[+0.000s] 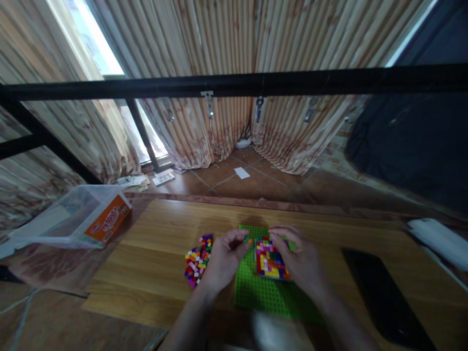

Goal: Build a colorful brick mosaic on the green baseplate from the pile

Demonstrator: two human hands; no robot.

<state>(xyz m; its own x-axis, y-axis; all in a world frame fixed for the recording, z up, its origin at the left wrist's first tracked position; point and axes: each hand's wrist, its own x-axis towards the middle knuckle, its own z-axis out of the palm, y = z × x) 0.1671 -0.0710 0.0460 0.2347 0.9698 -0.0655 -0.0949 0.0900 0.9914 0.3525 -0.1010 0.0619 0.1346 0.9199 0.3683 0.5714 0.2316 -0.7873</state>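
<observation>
A green studded baseplate point(252, 292) lies on the wooden table, and on it sits a block of many-coloured toy bricks point(268, 258) packed side by side. My left hand point(226, 256) is over the plate's left edge, thumb and forefinger pinching a small orange toy brick point(250, 241). At the block's upper right, my right hand point(298, 258) rests with curled fingers and its thumb touching the block or very close to it. Whatever those fingers hold is hidden. Left of my left hand, a pile of loose small bricks point(197, 261) lies partly behind it.
The wooden table point(146, 273) carries a black flat object point(383, 292) at the right. A clear plastic bin point(69, 219) with an orange box point(107, 222) stands at the left. A black metal bar point(234, 85) with hanging clips crosses above. White objects point(438, 239) sit far right.
</observation>
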